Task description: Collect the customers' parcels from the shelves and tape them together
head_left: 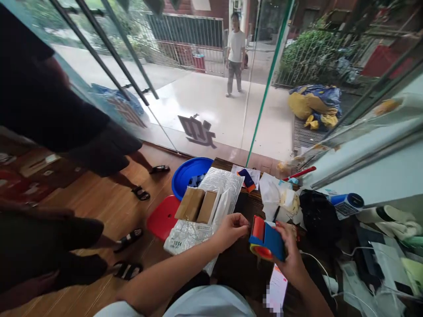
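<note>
My right hand (291,253) grips a blue and orange tape dispenser (266,240) over a dark wooden counter (241,259). My left hand (231,229) is next to it, fingers pinched near the dispenser's roller, resting at the edge of a silver padded mailer (194,233) with a printed label. Two brown cardboard boxes (196,204) lie on top of the silver mailers.
A blue basin (188,174) and a red stool (163,218) stand left of the counter. White bags (277,196), a black bag (319,218), a handheld scanner (346,202) and cables crowd the right. Two people in sandals stand at left; another person stands outside the glass door.
</note>
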